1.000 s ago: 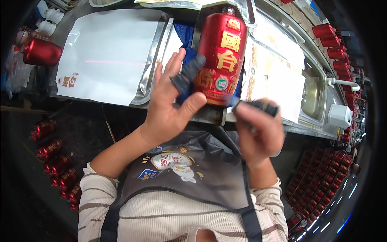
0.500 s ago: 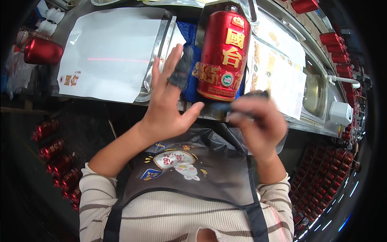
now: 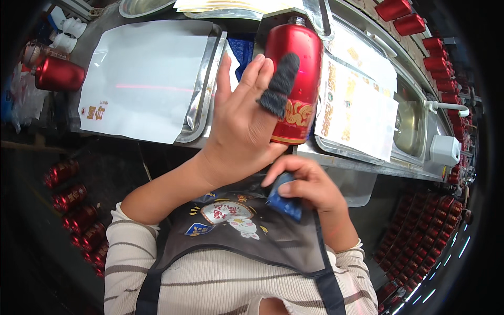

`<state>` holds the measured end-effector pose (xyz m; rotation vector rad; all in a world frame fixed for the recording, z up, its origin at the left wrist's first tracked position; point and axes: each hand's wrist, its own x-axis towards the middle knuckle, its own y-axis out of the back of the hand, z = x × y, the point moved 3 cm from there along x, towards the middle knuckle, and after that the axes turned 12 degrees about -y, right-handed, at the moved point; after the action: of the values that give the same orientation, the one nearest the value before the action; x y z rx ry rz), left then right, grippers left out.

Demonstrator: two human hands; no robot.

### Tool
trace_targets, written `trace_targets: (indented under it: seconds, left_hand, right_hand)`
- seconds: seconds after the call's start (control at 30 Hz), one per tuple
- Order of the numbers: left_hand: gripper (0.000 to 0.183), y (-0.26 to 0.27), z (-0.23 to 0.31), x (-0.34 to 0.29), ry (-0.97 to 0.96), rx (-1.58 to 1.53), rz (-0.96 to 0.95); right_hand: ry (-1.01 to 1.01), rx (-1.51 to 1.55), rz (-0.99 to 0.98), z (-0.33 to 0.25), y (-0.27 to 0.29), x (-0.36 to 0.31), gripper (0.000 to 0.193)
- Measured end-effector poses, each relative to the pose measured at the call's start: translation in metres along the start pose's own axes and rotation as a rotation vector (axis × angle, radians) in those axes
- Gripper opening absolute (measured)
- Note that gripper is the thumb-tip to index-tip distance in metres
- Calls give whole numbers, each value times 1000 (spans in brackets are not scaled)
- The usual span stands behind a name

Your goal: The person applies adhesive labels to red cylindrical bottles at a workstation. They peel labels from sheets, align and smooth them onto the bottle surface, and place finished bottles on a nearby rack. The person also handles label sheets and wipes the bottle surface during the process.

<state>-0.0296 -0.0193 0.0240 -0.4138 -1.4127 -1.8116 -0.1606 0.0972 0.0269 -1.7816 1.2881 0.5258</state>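
Note:
A red bottle (image 3: 305, 58) with gold decoration lies on the work surface, its neck pointing away from me. My left hand (image 3: 241, 113) reaches over the bottle's left side, fingers stretched out, with black fabric covers (image 3: 283, 79) on some of them. Those covered fingers rest on or just above the bottle; which of the two I cannot tell. Below the bottle's base, in front of my apron, my right hand (image 3: 307, 186) is closed on a small flat blue piece (image 3: 285, 202). Whether that piece is folded cloth or a scraper does not show.
To the left a white sheet (image 3: 147, 68) lies on a metal tray (image 3: 197, 113). Printed gold decals (image 3: 349, 100) lie on another tray at the right, beside a sink (image 3: 409, 123). Another red bottle (image 3: 60, 74) is at far left. Rows of red bottles (image 3: 420, 231) stand at lower right.
The bottle has turned, so its large gold characters no longer show. My left hand has moved right, over the bottle. My right hand has drawn back toward me with the blue piece.

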Motion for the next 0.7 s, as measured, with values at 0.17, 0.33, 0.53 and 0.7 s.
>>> trace_targets:
  seconds: [0.17, 0.33, 0.53, 0.7]
  left_hand:
    - [91, 6, 2, -9, 312, -523, 4]
    - [72, -11, 1, -5, 661, -923, 211]
    - [69, -15, -8, -13, 577, -757, 136]
    - [62, -15, -9, -13, 533, -764, 149]
  right_hand:
    - [633, 116, 549, -12, 26, -23, 35]
    - [883, 61, 969, -9, 31, -1, 35]
    - [898, -83, 1025, -6, 19, 4, 32]
    - [1048, -410, 1246, -6, 6, 5, 30]
